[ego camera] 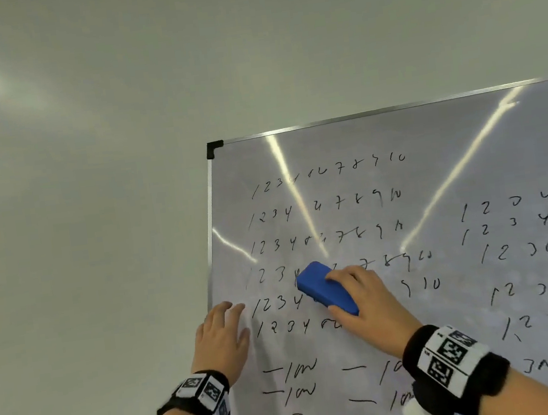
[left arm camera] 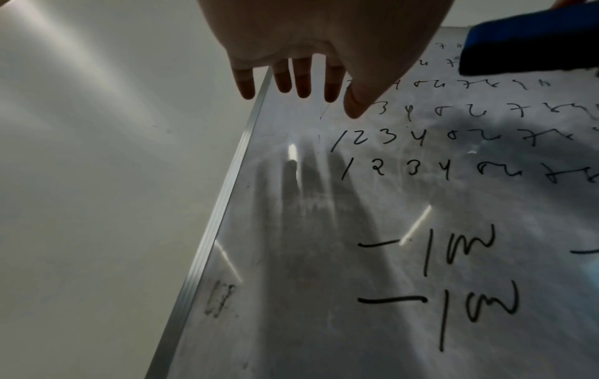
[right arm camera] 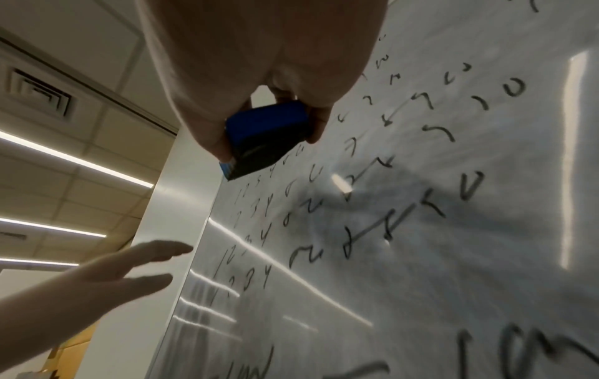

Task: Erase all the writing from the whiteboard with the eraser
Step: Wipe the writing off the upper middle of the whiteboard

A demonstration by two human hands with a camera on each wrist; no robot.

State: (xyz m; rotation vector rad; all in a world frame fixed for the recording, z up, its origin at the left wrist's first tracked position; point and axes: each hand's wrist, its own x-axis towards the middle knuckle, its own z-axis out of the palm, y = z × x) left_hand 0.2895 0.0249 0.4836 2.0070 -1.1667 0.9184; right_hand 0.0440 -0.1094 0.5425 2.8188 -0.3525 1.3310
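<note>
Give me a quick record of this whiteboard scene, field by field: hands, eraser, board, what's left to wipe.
right hand: grips the blue eraser against the board
left hand: fingers straight, at the whiteboard's left edge
whiteboard: metal frame, black corner cap
writing: rows of black numbers, mostly intact
cleared: a gap in the fifth row, right of the eraser

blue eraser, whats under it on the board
The blue eraser lies against the whiteboard, over the middle of two number rows. Digits show either side; whatever remains beneath is hidden.
</note>
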